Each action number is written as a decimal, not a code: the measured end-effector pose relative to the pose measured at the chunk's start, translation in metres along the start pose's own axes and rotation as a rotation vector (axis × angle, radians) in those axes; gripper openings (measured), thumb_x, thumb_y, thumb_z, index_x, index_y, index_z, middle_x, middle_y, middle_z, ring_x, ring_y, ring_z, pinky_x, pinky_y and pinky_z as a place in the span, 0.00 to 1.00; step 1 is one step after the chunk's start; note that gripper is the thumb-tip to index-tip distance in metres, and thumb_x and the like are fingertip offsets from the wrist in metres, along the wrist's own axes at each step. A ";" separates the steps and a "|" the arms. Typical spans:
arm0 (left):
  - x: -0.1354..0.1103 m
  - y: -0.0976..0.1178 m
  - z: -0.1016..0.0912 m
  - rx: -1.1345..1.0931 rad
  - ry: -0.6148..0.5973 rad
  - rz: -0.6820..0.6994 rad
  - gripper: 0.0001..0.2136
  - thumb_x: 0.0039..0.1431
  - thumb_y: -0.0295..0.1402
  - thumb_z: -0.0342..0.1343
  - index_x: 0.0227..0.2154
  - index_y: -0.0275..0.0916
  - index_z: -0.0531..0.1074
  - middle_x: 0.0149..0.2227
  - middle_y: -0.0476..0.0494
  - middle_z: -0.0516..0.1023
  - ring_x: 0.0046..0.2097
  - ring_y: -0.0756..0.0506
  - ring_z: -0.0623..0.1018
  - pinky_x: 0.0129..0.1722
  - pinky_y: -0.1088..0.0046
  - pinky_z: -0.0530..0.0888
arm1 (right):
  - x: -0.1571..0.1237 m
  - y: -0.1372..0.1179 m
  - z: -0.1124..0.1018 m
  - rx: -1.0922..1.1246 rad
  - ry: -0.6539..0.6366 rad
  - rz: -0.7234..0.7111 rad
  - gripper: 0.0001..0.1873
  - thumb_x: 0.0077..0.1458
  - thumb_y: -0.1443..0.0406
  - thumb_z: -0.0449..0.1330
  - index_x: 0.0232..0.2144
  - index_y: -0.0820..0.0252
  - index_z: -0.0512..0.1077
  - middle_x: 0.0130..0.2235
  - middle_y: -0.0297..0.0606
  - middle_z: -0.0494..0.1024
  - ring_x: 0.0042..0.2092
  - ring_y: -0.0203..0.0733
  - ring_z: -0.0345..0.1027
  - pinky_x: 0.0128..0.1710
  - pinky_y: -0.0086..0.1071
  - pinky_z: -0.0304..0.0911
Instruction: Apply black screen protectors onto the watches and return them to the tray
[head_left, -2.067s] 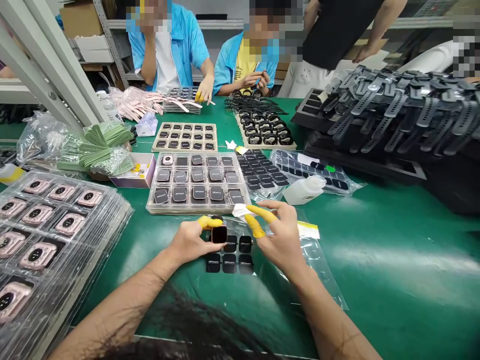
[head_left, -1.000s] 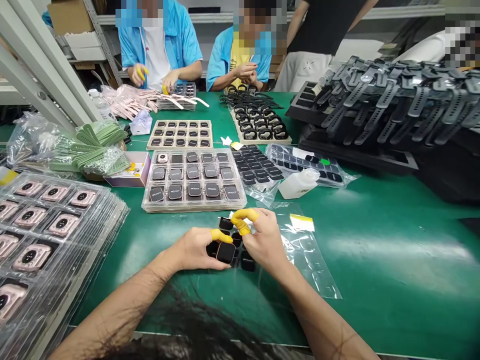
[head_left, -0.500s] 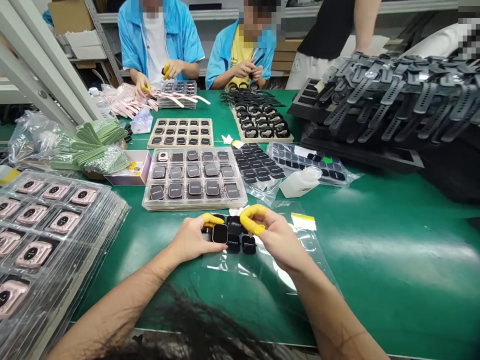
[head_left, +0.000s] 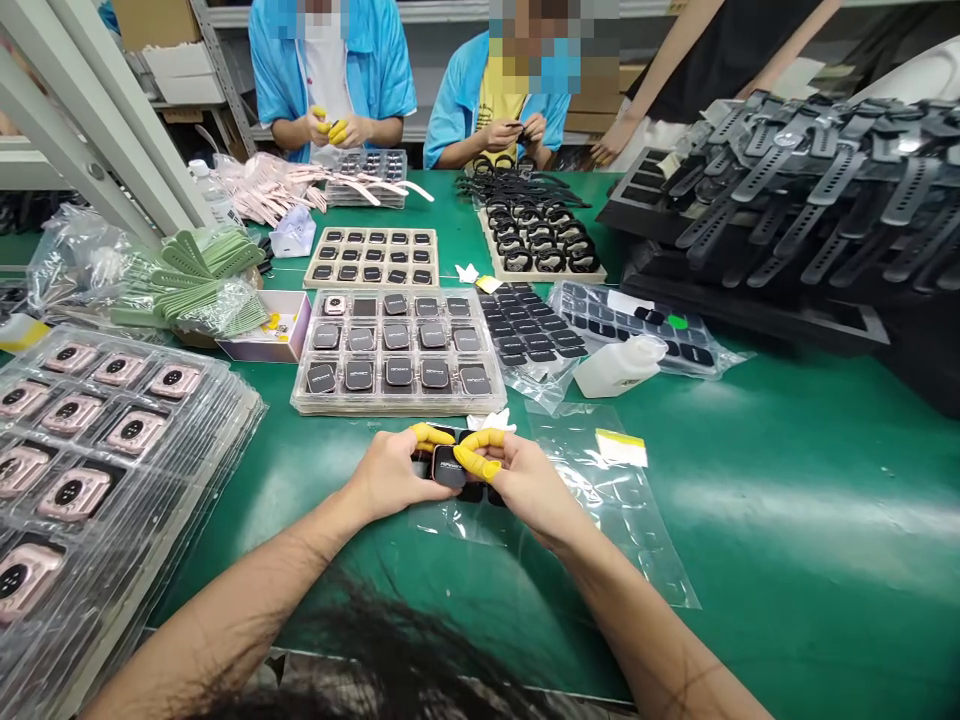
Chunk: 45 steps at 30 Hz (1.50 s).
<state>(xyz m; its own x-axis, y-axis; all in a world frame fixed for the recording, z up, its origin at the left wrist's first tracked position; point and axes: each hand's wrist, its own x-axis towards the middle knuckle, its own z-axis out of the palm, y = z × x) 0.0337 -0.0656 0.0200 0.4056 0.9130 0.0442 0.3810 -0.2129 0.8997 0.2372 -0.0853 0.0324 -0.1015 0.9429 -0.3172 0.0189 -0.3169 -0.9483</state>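
Observation:
Both my hands meet over a rose-gold smartwatch body at the middle of the green mat, and its face carries a black square pad with white printing. My left hand grips the watch from the left, with a yellow finger cot on one finger. My right hand pinches it from the right, with yellow cots on two fingers. Further black pads lie mostly hidden beneath my hands, on a transparent plastic bag.
Just ahead stands a tray of black-padded watches. Stacked transparent trays of rose-gold watches fill the left. A plastic bottle lies to the right, before a rack of black watch straps. Two co-workers sit across the table, handling items.
My right hand has come in from the right and closed on the watch. A black pad now covers the watch face, which showed bare and dark before. The loose pads are mostly covered.

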 end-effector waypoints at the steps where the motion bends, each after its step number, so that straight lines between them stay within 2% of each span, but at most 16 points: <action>1: 0.000 0.000 0.000 0.012 0.001 0.008 0.24 0.45 0.33 0.76 0.48 0.41 0.82 0.45 0.47 0.89 0.44 0.42 0.89 0.52 0.66 0.85 | 0.001 0.001 0.001 -0.001 0.004 0.005 0.19 0.44 0.54 0.76 0.34 0.57 0.79 0.31 0.37 0.81 0.34 0.45 0.76 0.37 0.40 0.74; 8: 0.000 0.001 0.001 0.021 0.003 0.007 0.24 0.45 0.35 0.76 0.48 0.41 0.82 0.46 0.46 0.89 0.46 0.41 0.89 0.51 0.66 0.85 | 0.003 0.004 0.003 0.016 0.035 0.030 0.22 0.39 0.52 0.77 0.33 0.56 0.78 0.31 0.36 0.81 0.34 0.44 0.75 0.38 0.39 0.73; 23: -0.001 -0.003 0.002 0.051 0.005 0.016 0.24 0.45 0.36 0.76 0.48 0.42 0.82 0.44 0.47 0.89 0.44 0.41 0.88 0.50 0.66 0.85 | 0.003 0.006 0.003 -0.055 0.035 -0.006 0.22 0.44 0.48 0.75 0.34 0.54 0.77 0.31 0.36 0.80 0.34 0.46 0.76 0.36 0.40 0.74; 34: -0.001 -0.001 0.001 0.055 0.001 -0.011 0.23 0.46 0.36 0.76 0.48 0.41 0.82 0.45 0.47 0.89 0.45 0.41 0.88 0.51 0.66 0.84 | 0.002 0.004 0.006 -0.031 0.085 0.019 0.22 0.41 0.50 0.77 0.33 0.56 0.78 0.32 0.39 0.81 0.36 0.47 0.77 0.39 0.41 0.75; 39: -0.002 -0.001 0.002 0.079 0.002 -0.033 0.23 0.46 0.37 0.76 0.47 0.41 0.82 0.45 0.47 0.89 0.45 0.40 0.89 0.51 0.64 0.85 | 0.003 0.007 0.005 -0.048 0.062 -0.006 0.23 0.42 0.48 0.77 0.33 0.56 0.77 0.33 0.38 0.81 0.36 0.46 0.76 0.39 0.41 0.76; 42: -0.002 0.001 0.001 0.056 -0.005 -0.064 0.23 0.45 0.38 0.76 0.47 0.42 0.81 0.45 0.47 0.89 0.45 0.40 0.89 0.51 0.65 0.84 | 0.003 0.008 0.003 -0.087 0.055 -0.008 0.26 0.44 0.47 0.75 0.37 0.55 0.76 0.35 0.36 0.79 0.34 0.43 0.76 0.36 0.38 0.75; 45: -0.001 0.004 -0.001 -0.004 0.033 -0.102 0.23 0.45 0.39 0.76 0.45 0.40 0.81 0.44 0.45 0.89 0.45 0.40 0.89 0.49 0.67 0.84 | 0.001 0.006 0.002 -0.059 0.078 0.005 0.33 0.44 0.47 0.76 0.48 0.52 0.73 0.42 0.34 0.77 0.32 0.39 0.77 0.33 0.36 0.75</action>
<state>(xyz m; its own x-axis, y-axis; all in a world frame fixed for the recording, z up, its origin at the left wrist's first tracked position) 0.0341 -0.0673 0.0235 0.3373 0.9408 -0.0332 0.4156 -0.1172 0.9020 0.2352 -0.0868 0.0267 -0.0232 0.9470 -0.3203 0.0776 -0.3177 -0.9450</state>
